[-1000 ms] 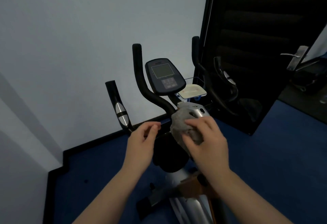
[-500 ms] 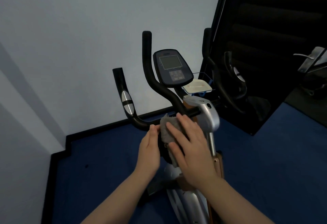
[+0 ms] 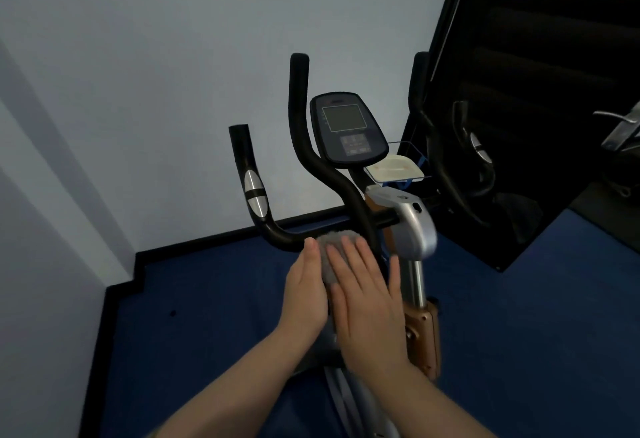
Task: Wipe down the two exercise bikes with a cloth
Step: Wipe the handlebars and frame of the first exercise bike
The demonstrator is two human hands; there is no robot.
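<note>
The grey cloth [image 3: 327, 252] has slid leftward from the silver stem housing [image 3: 414, 226] onto the handlebar [image 3: 287, 238]; both hands, left hand [image 3: 306, 287] and right hand [image 3: 367, 294], press it flat-fingered, lower centre, to wrap the bar.

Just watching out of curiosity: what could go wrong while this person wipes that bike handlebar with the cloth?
The cloth is only pressed flat against the handlebar by the right hand and left hand, so it might slip off. A sweep to the right could knock knuckles on the silver post cover. The console looks untouched and could get skipped.
</note>
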